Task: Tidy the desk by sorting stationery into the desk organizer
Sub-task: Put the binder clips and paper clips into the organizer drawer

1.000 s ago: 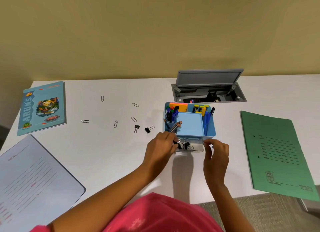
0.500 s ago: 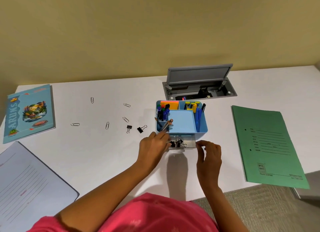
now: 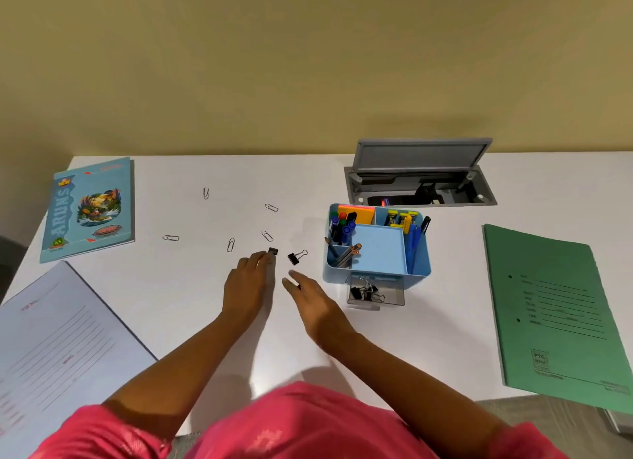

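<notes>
The blue desk organizer stands right of centre, holding pens, pencils and sticky notes. Its clear front drawer is pulled out, with several black binder clips inside. Two more black binder clips lie on the white desk to its left. My left hand lies flat, and its fingertips touch the left binder clip. My right hand hovers open, its fingers just short of the right binder clip. Several paper clips are scattered further left.
A blue notebook lies at the far left and a grey folder at the near left. At the right is a green folder. An open cable hatch sits behind the organizer. The desk's front edge runs close to my body.
Both hands left the drawer, which stays open with clips in it, and moved left to the two loose binder clips. The camera view shifted.
</notes>
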Demonstrator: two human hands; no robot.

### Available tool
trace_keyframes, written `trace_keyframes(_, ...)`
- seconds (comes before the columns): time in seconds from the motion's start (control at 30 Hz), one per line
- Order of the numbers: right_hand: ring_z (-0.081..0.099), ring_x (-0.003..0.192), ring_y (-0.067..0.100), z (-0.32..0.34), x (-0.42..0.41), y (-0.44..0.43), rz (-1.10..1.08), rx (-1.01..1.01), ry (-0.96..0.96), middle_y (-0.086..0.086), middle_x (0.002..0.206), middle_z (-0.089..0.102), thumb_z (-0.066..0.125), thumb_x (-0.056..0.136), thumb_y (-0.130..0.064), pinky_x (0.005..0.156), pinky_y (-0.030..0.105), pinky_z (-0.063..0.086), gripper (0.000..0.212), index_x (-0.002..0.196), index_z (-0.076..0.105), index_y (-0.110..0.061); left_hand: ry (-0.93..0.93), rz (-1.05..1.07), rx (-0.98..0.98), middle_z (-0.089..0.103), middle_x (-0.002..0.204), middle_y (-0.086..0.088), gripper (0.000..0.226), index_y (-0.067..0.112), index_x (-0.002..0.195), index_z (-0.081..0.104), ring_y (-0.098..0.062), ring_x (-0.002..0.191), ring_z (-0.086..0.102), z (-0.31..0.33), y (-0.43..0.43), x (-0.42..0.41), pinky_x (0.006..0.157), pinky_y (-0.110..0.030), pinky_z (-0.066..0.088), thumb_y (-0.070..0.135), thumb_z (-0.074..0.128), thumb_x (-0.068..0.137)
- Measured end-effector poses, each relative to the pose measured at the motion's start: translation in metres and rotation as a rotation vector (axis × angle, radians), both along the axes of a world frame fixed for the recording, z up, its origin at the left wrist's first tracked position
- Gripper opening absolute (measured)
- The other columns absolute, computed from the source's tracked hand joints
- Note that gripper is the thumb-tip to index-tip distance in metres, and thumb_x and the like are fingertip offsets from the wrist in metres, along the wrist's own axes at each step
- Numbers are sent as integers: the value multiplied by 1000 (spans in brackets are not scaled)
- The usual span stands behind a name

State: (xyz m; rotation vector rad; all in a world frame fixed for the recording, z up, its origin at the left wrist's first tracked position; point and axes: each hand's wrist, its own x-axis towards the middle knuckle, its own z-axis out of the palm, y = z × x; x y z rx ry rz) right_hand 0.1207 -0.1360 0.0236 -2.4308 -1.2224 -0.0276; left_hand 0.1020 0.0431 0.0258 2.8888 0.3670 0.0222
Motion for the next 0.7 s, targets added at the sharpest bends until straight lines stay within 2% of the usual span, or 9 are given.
trace_keyframes(0.03,45,130,14,1,5,9,-3,-148,-40,-1,142,47,41,96,-24,105,22,39,44,140,41,-18,9,-23,-7,66,114,-7,59,8,114,64,-30,82,66,0,2,3,50,-32,53,-9,77,58)
trace_keyframes(0.1,21,143,23,-11,18,26,-53,-410,-63,8,155,25,35,99,-35,116,32,22,59,149,17,-8,41,-35,-55,60,127,-8,52,8,122,60,-32,95,65,2,2,12,59,-37,56,-1,72,72)
trace_keyframes(0.17,1,145,33,-26,31,40,-102,-469,-27,18,157,8,33,101,-38,118,42,10,67,150,1,-6,67,1,-135,41,146,-2,43,14,135,47,-29,116,53,1,2,21,76,-41,53,11,51,93)
trace_keyframes(0.3,-6,145,34,-32,46,46,-121,-499,159,18,157,-5,44,95,-46,119,44,6,79,151,-2,-14,168,2,-161,23,156,4,43,17,143,35,-22,133,36,-1,0,30,94,-38,46,17,35,99)
trace_keyframes(0.4,11,145,32,-36,48,41,1,-596,69,18,156,14,44,97,-40,119,41,9,68,150,12,-11,167,31,-176,31,152,3,45,15,143,36,-21,133,36,-5,0,26,98,-37,44,13,36,99)
trace_keyframes(0.47,45,130,25,-42,43,34,36,-482,45,13,139,50,62,88,-24,114,32,27,50,135,49,-13,128,76,-190,44,142,0,41,12,136,44,-23,124,45,-9,1,19,87,-37,50,8,43,95)
trace_keyframes(0.53,64,103,22,-43,36,25,83,-238,-8,8,115,66,63,80,-5,97,27,47,31,109,68,-14,71,36,-100,59,116,-4,37,9,114,58,-24,99,58,-12,-1,10,58,-31,51,0,65,79)
trace_keyframes(0.6,66,85,22,-38,30,19,71,-100,-101,9,103,69,68,75,2,78,27,55,22,93,71,-10,121,-15,19,61,88,-4,48,9,90,62,-21,70,60,-15,-1,-1,35,-22,38,-6,83,51)
trace_keyframes(0.7,63,76,24,-29,25,15,49,-38,-34,10,90,69,71,69,8,65,29,55,20,83,68,-6,142,-29,96,55,72,-4,54,9,77,60,-18,56,52,-17,0,-14,30,-19,27,-13,83,34)
